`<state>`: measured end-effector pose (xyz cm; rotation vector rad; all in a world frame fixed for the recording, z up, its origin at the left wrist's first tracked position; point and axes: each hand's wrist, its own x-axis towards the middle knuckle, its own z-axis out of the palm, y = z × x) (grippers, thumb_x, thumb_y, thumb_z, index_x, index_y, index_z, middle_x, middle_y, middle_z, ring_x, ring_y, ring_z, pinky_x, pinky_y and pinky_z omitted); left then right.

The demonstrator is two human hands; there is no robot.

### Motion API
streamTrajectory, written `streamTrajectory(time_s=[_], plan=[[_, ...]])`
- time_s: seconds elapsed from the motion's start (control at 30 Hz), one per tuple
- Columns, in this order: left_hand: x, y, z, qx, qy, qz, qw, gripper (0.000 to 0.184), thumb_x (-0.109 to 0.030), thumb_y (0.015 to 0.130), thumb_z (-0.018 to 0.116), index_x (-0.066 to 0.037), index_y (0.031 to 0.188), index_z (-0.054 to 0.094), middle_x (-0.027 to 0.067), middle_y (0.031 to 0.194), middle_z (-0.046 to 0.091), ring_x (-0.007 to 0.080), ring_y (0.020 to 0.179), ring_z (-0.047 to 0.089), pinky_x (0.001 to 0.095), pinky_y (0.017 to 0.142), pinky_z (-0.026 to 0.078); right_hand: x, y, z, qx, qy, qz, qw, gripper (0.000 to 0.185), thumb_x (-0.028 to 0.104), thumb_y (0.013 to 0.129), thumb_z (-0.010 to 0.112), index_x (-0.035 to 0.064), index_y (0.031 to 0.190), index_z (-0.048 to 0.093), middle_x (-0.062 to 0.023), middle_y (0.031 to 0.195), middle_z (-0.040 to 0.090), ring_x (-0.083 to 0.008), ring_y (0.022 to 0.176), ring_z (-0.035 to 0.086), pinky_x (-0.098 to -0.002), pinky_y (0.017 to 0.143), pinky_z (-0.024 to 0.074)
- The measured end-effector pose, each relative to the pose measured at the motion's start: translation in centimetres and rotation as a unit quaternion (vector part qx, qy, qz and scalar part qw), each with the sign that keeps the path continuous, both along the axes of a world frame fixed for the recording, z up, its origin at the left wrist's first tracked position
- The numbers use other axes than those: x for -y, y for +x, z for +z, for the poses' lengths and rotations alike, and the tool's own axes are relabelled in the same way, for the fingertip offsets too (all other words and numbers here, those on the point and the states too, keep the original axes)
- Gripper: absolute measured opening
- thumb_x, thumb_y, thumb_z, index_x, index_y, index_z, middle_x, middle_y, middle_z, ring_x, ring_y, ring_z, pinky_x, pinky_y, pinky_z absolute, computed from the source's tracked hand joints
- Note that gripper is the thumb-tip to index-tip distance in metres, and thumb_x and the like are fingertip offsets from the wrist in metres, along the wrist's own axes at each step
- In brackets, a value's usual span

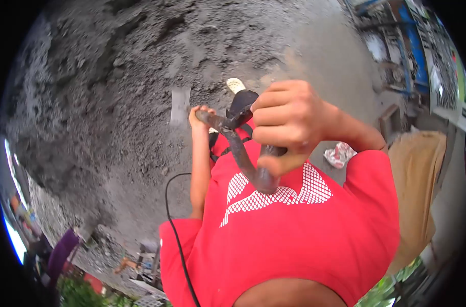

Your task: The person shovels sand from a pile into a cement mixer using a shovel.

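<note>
A shovel with a dark, worn, forked handle [238, 148] crosses in front of my red shirt. My right hand [289, 120] is closed around the grip at its top end, close to the camera. Lower down, my left hand [201, 117] wraps round the shaft, its fingers partly hidden behind it. Beyond the left hand, the pale flat blade [180, 102] lies against a large heap of grey sand or gravel [105, 97].
A light-coloured shoe [235, 85] shows at the heap's edge. To the right are a crumpled plastic bag [339, 154], a brown sheet [414, 179] and blue-framed metal equipment [414, 46]. A black cable [172, 215] hangs along my left side.
</note>
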<state>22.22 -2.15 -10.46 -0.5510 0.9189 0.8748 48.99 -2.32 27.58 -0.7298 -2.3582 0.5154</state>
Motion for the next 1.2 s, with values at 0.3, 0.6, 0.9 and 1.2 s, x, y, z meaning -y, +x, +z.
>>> streamTrajectory(time_s=[0.3,0.6,0.9,1.2], plan=[[-16.4,14.3,7.3,0.137,0.042,-0.29,0.946,0.018,-0.024,0.076,0.053,-0.008,0.073,0.045,0.004,0.065,0.053,0.0223,0.06,0.053,0.04,0.06,0.044,3.0,-1.1,4.1,0.013,0.12,-0.339,0.933,0.027,0.03,0.064,0.068,0.0064,0.059,0.056,-0.0033,0.054,0.051,-0.0199,0.051,0.054,-0.0334,0.055,0.0506],[-13.2,5.0,13.9,-0.245,0.147,-0.165,0.944,0.055,-0.037,0.08,0.04,-0.009,0.128,0.04,0.012,0.136,0.04,0.0274,0.124,0.037,0.0474,0.101,0.021,-11.6,-5.4,-16.5,-0.156,0.227,-0.496,0.823,0.017,0.014,0.069,0.062,0.0072,0.056,0.053,-0.0058,0.056,0.053,-0.0236,0.048,0.051,-0.033,0.044,0.0416],[-8.0,-1.2,12.1,-0.09,0.254,-0.025,0.963,0.042,-0.041,0.08,0.042,-0.012,0.106,0.056,0.0086,0.098,0.062,0.0267,0.087,0.06,0.0433,0.073,0.05,-5.7,-13.5,-19.8,0.031,-0.018,-0.221,0.975,0.036,0.04,0.066,0.07,0.0102,0.085,0.064,-0.009,0.075,0.065,-0.0281,0.067,0.063,-0.0378,0.062,0.0505],[-1.5,-7.5,6.5,0.137,0.223,-0.047,0.964,0.048,-0.045,0.085,0.048,-0.002,0.1,0.061,0.0119,0.091,0.065,0.0258,0.085,0.063,0.0376,0.082,0.05,-0.4,-21.2,-14.9,0.124,-0.158,-0.074,0.977,0.039,0.013,0.06,0.066,0.0095,0.099,0.064,-0.0131,0.08,0.065,-0.0323,0.073,0.062,-0.0408,0.065,0.0497]])
